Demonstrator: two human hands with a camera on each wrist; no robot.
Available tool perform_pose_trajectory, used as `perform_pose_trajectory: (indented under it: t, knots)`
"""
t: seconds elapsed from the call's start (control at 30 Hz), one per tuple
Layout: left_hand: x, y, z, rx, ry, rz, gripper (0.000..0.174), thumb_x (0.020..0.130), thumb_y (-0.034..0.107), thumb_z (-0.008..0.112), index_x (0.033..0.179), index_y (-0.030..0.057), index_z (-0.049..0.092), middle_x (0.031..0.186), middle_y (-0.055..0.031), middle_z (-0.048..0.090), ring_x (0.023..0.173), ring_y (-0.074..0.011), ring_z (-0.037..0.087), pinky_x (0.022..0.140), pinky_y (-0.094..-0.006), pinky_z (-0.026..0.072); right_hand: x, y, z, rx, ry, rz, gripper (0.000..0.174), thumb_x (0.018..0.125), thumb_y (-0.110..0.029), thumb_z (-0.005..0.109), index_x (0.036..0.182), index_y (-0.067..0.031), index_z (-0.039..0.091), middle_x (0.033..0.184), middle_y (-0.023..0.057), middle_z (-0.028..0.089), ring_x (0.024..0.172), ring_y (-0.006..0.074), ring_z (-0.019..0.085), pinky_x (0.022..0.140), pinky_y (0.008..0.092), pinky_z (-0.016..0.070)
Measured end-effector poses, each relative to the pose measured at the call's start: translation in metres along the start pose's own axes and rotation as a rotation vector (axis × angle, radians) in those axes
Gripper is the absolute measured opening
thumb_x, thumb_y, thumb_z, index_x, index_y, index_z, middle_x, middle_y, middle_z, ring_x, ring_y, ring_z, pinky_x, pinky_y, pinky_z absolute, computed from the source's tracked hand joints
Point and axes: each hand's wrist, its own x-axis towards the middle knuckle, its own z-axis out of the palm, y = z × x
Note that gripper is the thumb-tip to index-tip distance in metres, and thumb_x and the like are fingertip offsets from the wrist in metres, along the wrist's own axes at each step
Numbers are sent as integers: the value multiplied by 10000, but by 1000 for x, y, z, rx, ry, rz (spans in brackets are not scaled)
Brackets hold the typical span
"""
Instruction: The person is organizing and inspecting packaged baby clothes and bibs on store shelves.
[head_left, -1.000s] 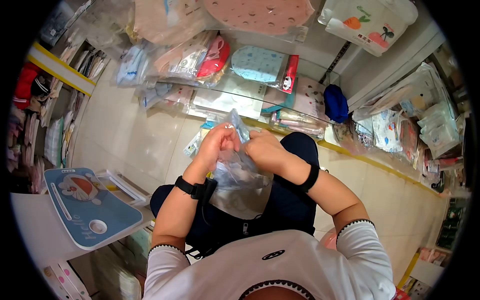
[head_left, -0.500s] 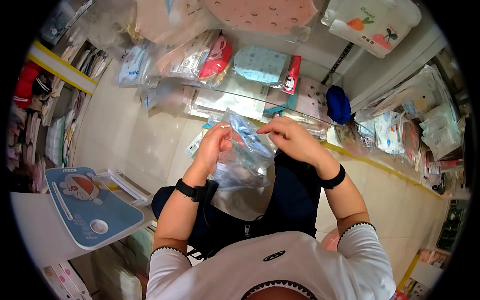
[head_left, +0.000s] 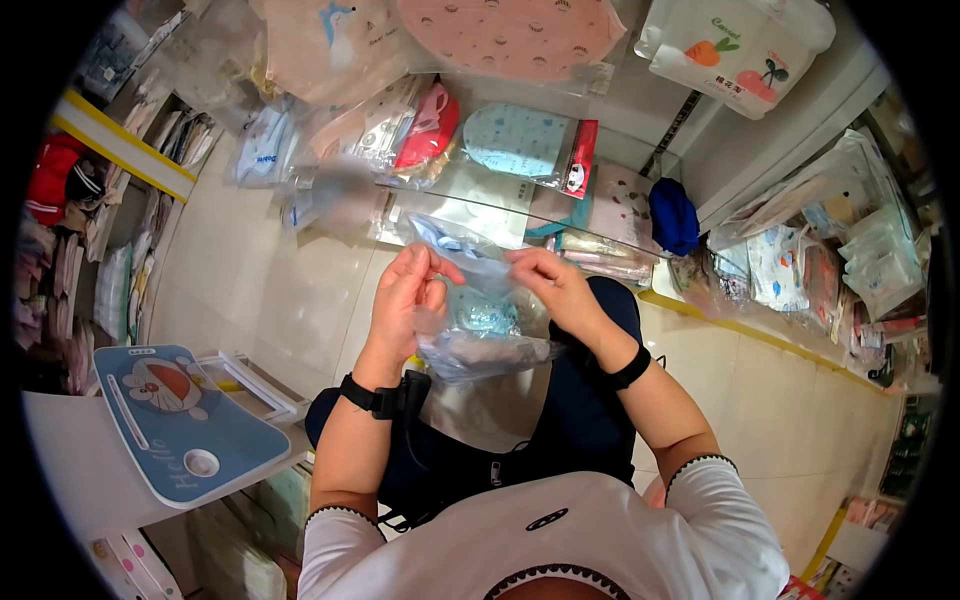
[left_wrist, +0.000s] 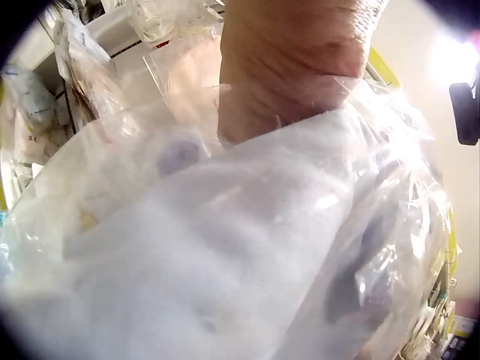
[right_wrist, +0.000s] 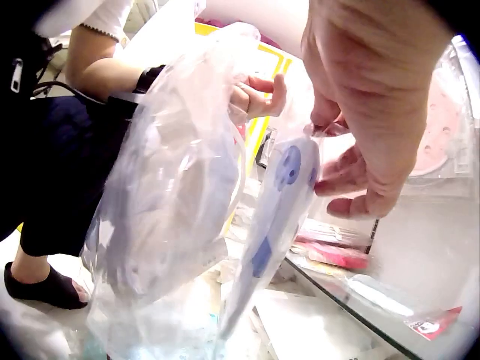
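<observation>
A clear plastic bag (head_left: 482,335) with a pale blue and white cloth item inside is held up above the person's lap. My left hand (head_left: 428,283) grips its left side near the top, fingers curled round the film. My right hand (head_left: 522,266) pinches the top edge from the right. In the right wrist view the right hand (right_wrist: 339,161) pinches a fold of bag (right_wrist: 172,195) with a blue-patterned piece (right_wrist: 283,171), and the left hand (right_wrist: 255,94) holds the far side. In the left wrist view the bag (left_wrist: 225,247) fills the frame below the left hand (left_wrist: 292,67).
A blue cartoon lap tray (head_left: 180,420) stands at the left. Ahead is a glass shelf (head_left: 470,190) stacked with packaged goods, with a blue cloth (head_left: 672,215) at its right end. More packs hang above and fill racks on both sides. The floor is tiled.
Both hands have lifted the bag higher. The right hand, which had drawn back to the right, has come in again to the bag's top edge.
</observation>
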Motion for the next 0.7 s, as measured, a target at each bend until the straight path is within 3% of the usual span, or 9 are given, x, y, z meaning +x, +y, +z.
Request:
perform_pose_trajectory:
  t: [0.03,0.13,0.23,0.27,0.37,0.4,0.5,0.6,0.7]
  knots:
    - [0,2,-3,37,-38,1,197,916,256,410,844,76,445,791,-111,570,363,-56,272,341,-192,237,1,0,-4,144,41,25,107,852,-147,518,869,-53,566,1023,69,588,947,147,535,810,255,395]
    - [6,11,-21,459,171,-8,230,886,281,488,950,60,470,888,-91,574,504,-62,429,445,-177,338,7,-7,-28,556,112,87,94,894,-165,468,909,-81,507,951,76,620,936,128,542,807,265,410]
    - [17,3,-31,636,260,191,344,853,283,549,1088,47,464,1034,-71,555,806,-79,504,644,-173,390,7,-12,-51,597,-8,107,141,894,-216,464,918,-79,489,990,111,607,930,167,558,817,289,417]
    - [17,5,-32,604,219,83,464,841,279,566,1212,46,412,1137,-59,514,1034,-103,426,788,-190,356,9,-10,-56,601,-31,108,155,886,-228,473,918,-78,492,987,132,601,923,188,564,823,304,421]
    - [28,0,-24,543,154,-25,526,832,278,578,1260,52,372,1170,-65,505,890,-55,456,696,-168,356,14,-12,-62,703,-56,127,159,880,-223,479,912,-68,494,985,151,595,923,200,565,829,319,425]
    - [32,-2,-22,485,152,-19,484,831,262,579,1241,60,419,1108,-60,556,658,-11,424,558,-148,322,15,-13,-60,741,-38,106,159,878,-212,477,919,-60,500,969,158,593,923,209,567,835,328,427]
    - [35,3,-20,415,72,-155,321,839,230,564,1113,64,534,1003,-56,617,488,1,312,451,-145,260,19,-10,-56,745,23,155,159,877,-206,474,907,-54,513,945,136,597,928,207,568,835,327,428]
    - [33,6,-12,311,54,-34,200,855,187,544,990,46,588,950,-66,632,769,-104,553,663,-210,422,21,-13,-48,678,124,194,171,874,-215,481,875,-50,527,874,102,604,884,176,570,800,301,434]
    - [35,5,-15,306,138,-28,175,860,191,535,940,42,580,953,-88,633,709,-105,567,619,-204,444,27,-23,-38,554,180,171,184,868,-223,501,836,-45,531,802,64,597,801,138,566,727,266,440]
